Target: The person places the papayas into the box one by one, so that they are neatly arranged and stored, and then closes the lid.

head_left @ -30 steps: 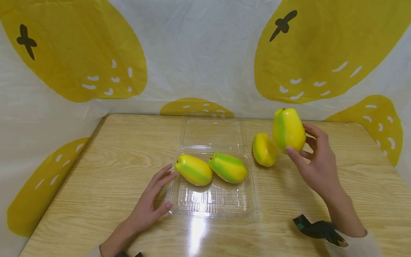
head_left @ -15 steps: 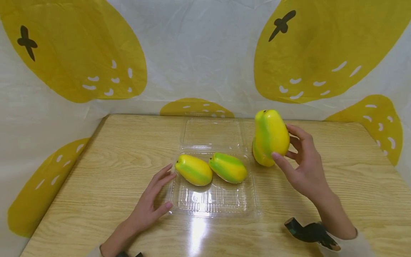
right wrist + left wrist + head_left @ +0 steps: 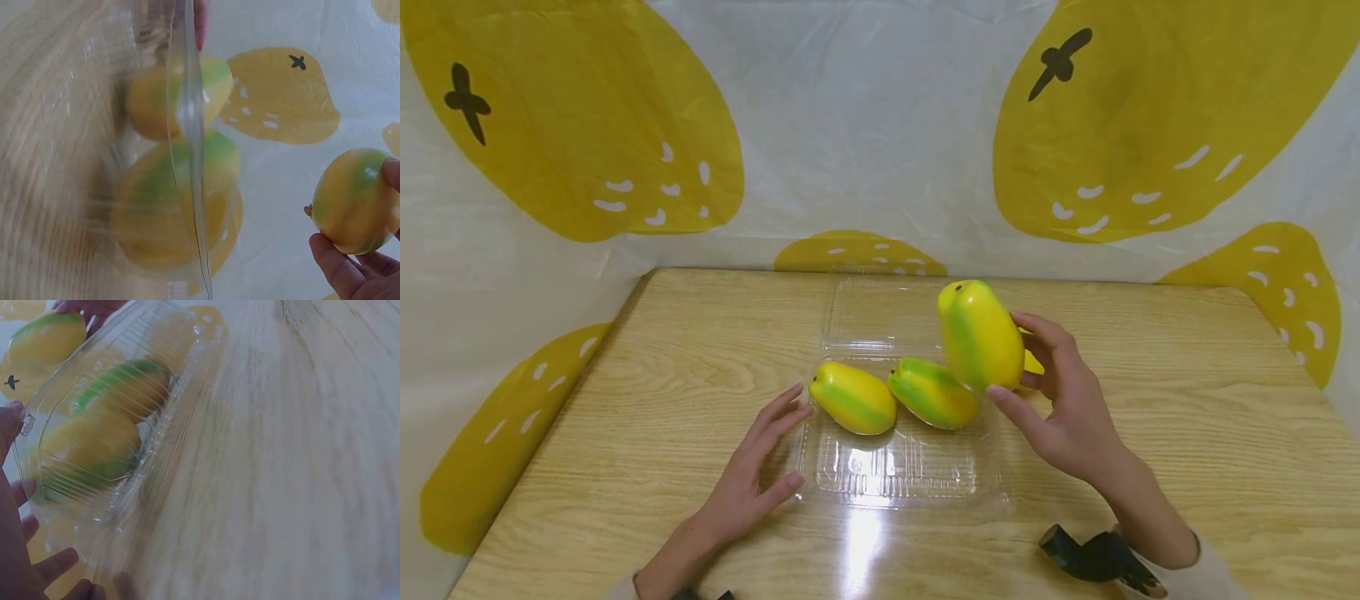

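My right hand [image 3: 1075,421] grips a glossy yellow-and-green papaya [image 3: 981,337] between thumb and fingers. It is raised over the right end of the clear plastic clamshell box [image 3: 902,492], stem end up. Two similar papayas lie side by side in the back part of the box tray: the left papaya [image 3: 853,400] and the right papaya [image 3: 925,396], partly overlapped by the held one. My left hand [image 3: 745,475] rests with extended fingers at the box's left rim. In the right wrist view the held papaya [image 3: 353,200] sits in the fingertips.
Another papaya [image 3: 1032,367] lies on the wooden table [image 3: 1225,417] right of the box, mostly hidden behind the right hand. The box's clear lid [image 3: 887,312] lies folded back toward the rear. A lemon-print cloth [image 3: 872,125] hangs behind the table.
My right hand has carried its papaya leftward and slightly down, from beyond the table papaya to over the box's right end. My left hand has stayed put.
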The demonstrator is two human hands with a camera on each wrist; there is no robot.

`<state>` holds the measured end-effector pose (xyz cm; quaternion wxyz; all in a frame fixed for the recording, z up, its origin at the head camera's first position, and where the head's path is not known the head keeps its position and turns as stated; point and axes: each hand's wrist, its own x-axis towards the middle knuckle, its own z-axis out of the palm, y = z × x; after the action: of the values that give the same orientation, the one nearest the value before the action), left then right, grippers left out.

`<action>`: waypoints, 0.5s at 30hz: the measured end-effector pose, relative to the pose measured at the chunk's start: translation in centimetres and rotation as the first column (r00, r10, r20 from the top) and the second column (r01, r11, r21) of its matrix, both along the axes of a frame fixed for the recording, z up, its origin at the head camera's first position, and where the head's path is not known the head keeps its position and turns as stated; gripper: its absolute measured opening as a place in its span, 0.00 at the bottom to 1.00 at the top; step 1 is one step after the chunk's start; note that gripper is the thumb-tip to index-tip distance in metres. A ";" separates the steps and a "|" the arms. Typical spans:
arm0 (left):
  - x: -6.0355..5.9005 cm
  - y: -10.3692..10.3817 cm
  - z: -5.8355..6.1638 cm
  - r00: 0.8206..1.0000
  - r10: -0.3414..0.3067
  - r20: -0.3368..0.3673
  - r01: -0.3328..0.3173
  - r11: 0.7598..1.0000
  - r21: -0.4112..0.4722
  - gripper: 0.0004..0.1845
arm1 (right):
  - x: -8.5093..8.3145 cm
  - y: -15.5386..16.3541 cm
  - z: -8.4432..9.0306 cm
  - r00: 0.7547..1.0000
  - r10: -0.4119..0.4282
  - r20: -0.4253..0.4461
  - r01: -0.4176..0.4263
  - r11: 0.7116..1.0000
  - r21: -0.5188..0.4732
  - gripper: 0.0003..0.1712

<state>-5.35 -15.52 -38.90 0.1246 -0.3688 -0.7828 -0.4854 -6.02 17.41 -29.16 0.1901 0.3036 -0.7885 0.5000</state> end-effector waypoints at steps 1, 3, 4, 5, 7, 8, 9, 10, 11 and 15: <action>0.0 0.0 0.0 1.000 0.001 -0.001 -0.001 1.000 -0.002 0.29 | 0.1 -0.3 0.1 1.000 0.009 0.003 -0.009 1.000 0.001 0.38; 0.0 0.0 -0.1 1.000 0.002 -0.001 -0.002 1.000 -0.004 0.30 | 0.2 -0.8 0.2 1.000 0.014 0.003 -0.014 1.000 0.013 0.38; 0.0 0.0 -0.1 1.000 0.002 -0.001 -0.002 1.000 -0.005 0.30 | 0.3 -1.1 0.1 1.000 0.018 0.005 -0.018 1.000 0.019 0.38; 0.1 0.0 -0.1 1.000 0.003 -0.001 -0.003 1.000 -0.007 0.30 | 0.3 -1.3 0.1 1.000 0.021 0.009 -0.021 0.999 0.024 0.39; 0.0 0.0 -0.2 1.000 0.003 0.000 -0.003 1.000 -0.010 0.30 | 0.4 -1.8 0.0 0.999 0.040 0.014 -0.040 0.999 0.025 0.38; 0.0 -0.1 -0.2 1.000 0.002 0.002 -0.002 1.000 -0.010 0.30 | 0.4 -2.0 -0.1 0.999 0.052 0.009 -0.053 0.998 0.024 0.38; 0.0 -0.1 -0.2 1.000 0.003 0.003 -0.003 1.000 -0.012 0.30 | 0.4 -2.2 -0.2 0.998 0.067 0.006 -0.067 0.997 0.023 0.37; 0.0 -0.1 -0.2 1.000 0.003 0.002 -0.003 1.000 -0.013 0.30 | 0.5 -2.4 -0.2 0.997 0.081 0.004 -0.081 0.996 0.020 0.37; 0.0 -0.1 -0.2 1.000 0.004 0.003 -0.004 1.000 -0.014 0.30 | 0.5 -2.6 -0.3 0.996 0.094 0.001 -0.094 0.995 0.019 0.36; 0.0 -0.1 -0.2 1.000 0.009 0.006 -0.009 1.000 -0.022 0.30 | 0.6 -3.4 -0.5 0.991 0.135 -0.003 -0.135 0.990 0.029 0.35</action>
<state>-5.32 -15.60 -39.07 0.1204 -0.3650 -0.7902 -0.4774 -5.39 14.03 -29.67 0.1532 0.3601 -0.7727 0.4998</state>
